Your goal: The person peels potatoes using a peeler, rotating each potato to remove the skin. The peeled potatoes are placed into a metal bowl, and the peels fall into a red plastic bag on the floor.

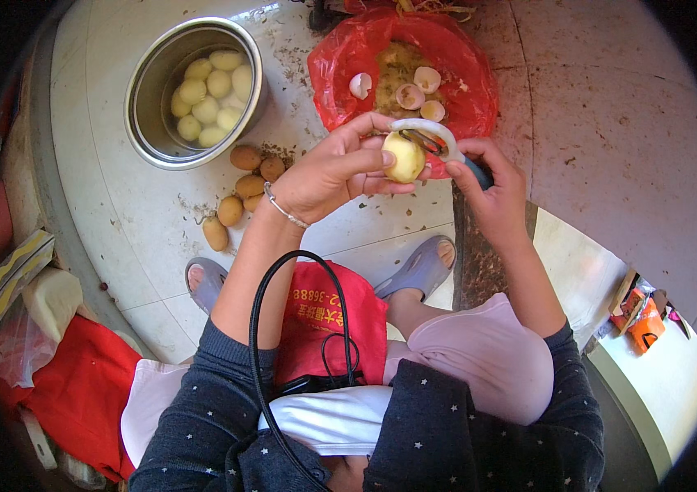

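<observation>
My left hand point(336, 166) holds a peeled yellow potato point(405, 158) between thumb and fingers. In my right hand point(496, 187) is a vegetable peeler point(437, 135) with a pale curved head and a dark blue-green handle; its blade lies at the potato's upper right side. Both hands are just below a bin lined with a red plastic bag point(336, 67), which holds eggshells point(410, 96) and peelings. At the upper left stands a metal pot point(139, 132) with several peeled potatoes point(205, 109) in water. Several unpeeled potatoes point(230, 211) lie on the floor below the pot.
Soil crumbs and scraps are scattered over the tiled floor point(120, 215). My feet in grey-purple sandals point(419, 267) are below my hands. A red cloth point(87, 387) and plastic bags lie at the left. An orange packet point(643, 323) is at the right. A black cable loop point(254, 307) hangs before my body.
</observation>
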Available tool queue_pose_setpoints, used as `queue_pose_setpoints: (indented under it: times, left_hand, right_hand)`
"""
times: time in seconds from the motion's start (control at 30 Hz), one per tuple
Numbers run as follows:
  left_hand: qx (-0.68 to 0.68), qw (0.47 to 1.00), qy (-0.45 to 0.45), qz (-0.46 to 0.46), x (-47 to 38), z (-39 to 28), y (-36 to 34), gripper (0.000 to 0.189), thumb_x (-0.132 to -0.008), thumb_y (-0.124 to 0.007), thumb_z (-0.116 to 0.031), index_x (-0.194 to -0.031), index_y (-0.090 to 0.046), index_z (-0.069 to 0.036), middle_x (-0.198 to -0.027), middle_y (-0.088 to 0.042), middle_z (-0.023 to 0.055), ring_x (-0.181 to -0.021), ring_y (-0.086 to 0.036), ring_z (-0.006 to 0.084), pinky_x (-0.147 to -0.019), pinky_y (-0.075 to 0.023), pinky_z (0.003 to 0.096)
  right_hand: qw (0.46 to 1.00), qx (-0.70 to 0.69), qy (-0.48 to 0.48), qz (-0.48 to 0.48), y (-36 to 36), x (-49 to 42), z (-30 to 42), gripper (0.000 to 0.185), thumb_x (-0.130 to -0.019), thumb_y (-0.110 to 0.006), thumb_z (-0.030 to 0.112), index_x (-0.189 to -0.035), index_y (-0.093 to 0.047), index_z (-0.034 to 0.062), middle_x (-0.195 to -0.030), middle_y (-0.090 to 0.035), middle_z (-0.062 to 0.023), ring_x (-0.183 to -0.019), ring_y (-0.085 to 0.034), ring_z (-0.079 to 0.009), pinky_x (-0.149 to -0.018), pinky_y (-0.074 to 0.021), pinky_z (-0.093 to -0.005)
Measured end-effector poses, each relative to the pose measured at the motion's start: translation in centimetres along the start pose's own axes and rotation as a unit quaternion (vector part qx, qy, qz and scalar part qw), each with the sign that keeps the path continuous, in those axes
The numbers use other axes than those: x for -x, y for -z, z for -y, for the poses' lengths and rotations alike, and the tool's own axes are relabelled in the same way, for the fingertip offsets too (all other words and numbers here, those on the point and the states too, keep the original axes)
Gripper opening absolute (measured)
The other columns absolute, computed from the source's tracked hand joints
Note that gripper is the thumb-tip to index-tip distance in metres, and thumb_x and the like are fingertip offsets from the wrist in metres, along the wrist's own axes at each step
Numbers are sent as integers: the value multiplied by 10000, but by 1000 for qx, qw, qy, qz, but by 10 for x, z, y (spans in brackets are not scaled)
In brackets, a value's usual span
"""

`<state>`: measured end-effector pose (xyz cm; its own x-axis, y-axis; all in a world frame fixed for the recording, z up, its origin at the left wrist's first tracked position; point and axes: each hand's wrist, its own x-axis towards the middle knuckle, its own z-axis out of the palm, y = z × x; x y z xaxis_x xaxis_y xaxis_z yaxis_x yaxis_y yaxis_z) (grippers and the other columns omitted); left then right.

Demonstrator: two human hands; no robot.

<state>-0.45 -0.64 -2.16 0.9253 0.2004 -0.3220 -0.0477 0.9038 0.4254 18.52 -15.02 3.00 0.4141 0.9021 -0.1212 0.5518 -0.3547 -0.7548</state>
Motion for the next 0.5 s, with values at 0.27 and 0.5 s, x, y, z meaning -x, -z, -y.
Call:
queue_pose_setpoints:
  times: [0.27,0.5]
  left_hand:
    - [-46,999,7,14,9,-10,-1,510,-916,-654,-142,-1376,-450,-69,-1332,-576,134,-1172,-638,287,-949,-570,392]
    - [-169,984,-39,45,10,-20,-12,582,-881,-664,-127,-1414,-436,-73,-1333,-573,99,-1123,-630,191,-939,-554,366]
  right_hand:
    - [999,-23,-29,-30,5,-2,-8,228,-901,-745,218,-1034,-659,54,-874,-698,-82,-776,-654,-153,-738,-517,-293]
    - [999,-7,-26,-41,2,0,-5,229,-912,-735,234,-1032,-656,55,-863,-700,-76,-770,-652,-137,-723,-510,-282]
